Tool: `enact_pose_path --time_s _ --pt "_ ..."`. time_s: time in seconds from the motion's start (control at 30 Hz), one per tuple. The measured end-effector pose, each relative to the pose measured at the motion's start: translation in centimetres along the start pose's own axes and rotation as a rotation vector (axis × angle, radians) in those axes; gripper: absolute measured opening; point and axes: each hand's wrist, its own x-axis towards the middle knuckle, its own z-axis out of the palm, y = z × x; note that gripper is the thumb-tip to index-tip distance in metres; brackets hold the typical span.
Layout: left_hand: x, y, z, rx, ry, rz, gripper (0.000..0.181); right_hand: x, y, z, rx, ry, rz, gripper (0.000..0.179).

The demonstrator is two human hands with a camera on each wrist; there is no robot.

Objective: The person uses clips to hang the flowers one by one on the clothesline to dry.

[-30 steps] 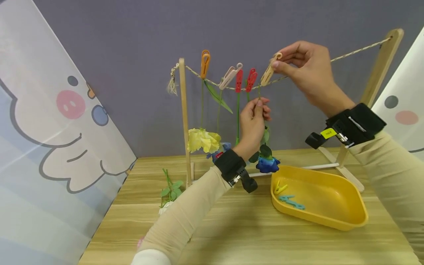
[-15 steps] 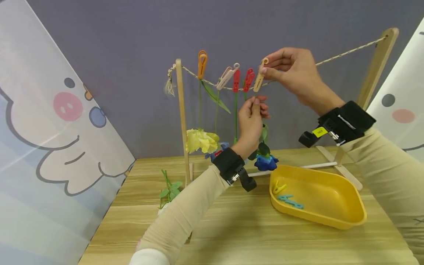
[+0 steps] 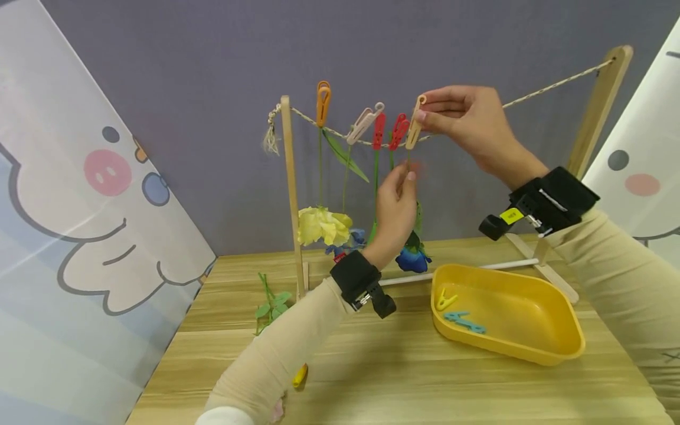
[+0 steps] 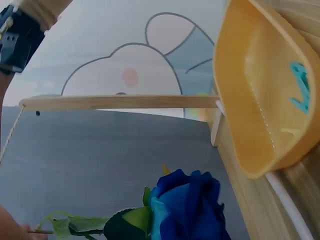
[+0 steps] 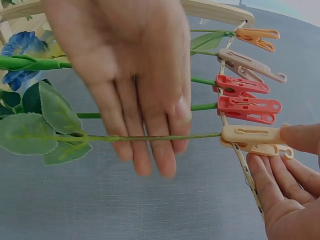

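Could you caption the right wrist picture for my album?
Right hand pinching a beige clothespin on the rope beside red clothespins; left hand, fingers extended, behind a leafy stem.

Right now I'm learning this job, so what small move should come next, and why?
I'd probably ease the right grip off the tan peg: its jaws sit across the rope, the stem reaches them, and the left grip looks straight-fingered, not pinching the stem.
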Motion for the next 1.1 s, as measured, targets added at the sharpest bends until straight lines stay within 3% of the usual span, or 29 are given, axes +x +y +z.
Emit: enact_pose_path --time_s 0.27,0.47,0.57,0.67,0.8,1.0,1.1 --pt "-2.3 0.9 -1.6 0.084 -0.111 0.066 0.053 -0.7 0.3 -0.1 -0.016 0.033 -0.033 0.041" --pt "-3.6 1.7 -2.8 0.084 -0.164 0.070 0.055 -1.8 0.3 -0.4 -0.201 0.069 -0.067 0.043" --pt "-4.3 2.1 -3.5 0.069 -0.160 0.067 0.055 -2.5 0.4 -0.8 -0.200 0.093 -0.099 0.040" --pt "-5.0 2.3 -4.8 0.061 -0.141 0.104 0.054 -3.4 0.6 -1.3 -0.155 0.114 -0.117 0.036" --pt "-6.3 2.4 -7.8 0.057 -0.078 0.136 0.050 -5.1 1.0 -1.9 -0.193 0.124 -0.108 0.032" --pt "-8.1 1.7 -13.2 0.134 0.046 0.111 0.042 -8.1 2.1 -3.1 -0.298 0.100 -0.036 0.025" --pt "-9.1 1.2 -15.7 0.178 0.106 0.059 0.040 -9.8 3.2 -3.8 -0.334 0.062 0.000 0.022"
